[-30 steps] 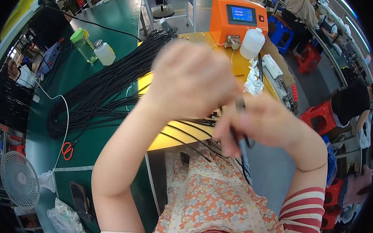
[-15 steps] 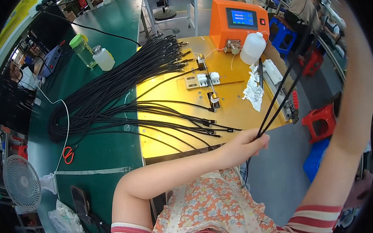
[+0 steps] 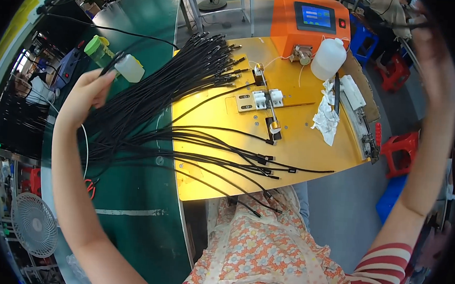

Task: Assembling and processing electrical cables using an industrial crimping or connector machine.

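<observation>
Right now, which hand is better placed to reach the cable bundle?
Left, I'd say. The left hand, gripping black cable, is just left of the cable bundle. The right hand, blurred, is far from it at upper right, beyond the orange machine.

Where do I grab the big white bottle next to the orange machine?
Probably around the wide, round body of the white bottle, coming from the near side, toward the person. The orange machine stands behind it and a metal fitting sits close on its left. In front there's just crumpled white tissue, lying low. The neck is narrower.
</observation>
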Demonstrator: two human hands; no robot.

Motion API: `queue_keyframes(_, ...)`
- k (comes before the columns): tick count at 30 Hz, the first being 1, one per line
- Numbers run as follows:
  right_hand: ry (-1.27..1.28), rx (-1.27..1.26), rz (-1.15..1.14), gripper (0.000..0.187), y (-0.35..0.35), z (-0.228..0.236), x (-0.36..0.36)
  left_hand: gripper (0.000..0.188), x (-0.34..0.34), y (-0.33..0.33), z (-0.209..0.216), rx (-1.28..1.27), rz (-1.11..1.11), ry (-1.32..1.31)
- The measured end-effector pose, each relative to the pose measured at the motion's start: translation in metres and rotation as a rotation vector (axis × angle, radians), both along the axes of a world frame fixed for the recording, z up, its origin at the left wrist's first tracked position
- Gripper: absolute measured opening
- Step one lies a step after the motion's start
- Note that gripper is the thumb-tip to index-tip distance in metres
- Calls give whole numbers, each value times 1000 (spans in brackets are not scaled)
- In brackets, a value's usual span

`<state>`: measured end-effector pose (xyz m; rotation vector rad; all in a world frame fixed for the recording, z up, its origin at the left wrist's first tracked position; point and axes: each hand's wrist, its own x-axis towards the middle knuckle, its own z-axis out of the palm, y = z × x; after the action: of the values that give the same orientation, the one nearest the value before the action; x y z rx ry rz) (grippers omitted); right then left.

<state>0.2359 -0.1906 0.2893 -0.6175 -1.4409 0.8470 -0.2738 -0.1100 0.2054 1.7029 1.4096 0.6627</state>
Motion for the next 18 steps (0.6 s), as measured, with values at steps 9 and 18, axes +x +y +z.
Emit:
queue_keyframes(9, -60, -400, 326, 23, -15, -227, -162, 112, 115, -44, -88, 382, -446, 258)
queue_keyframes(18, -444, -343, 162, 15, 28, -204, -97, 20, 170, -64, -146, 95, -350, 117)
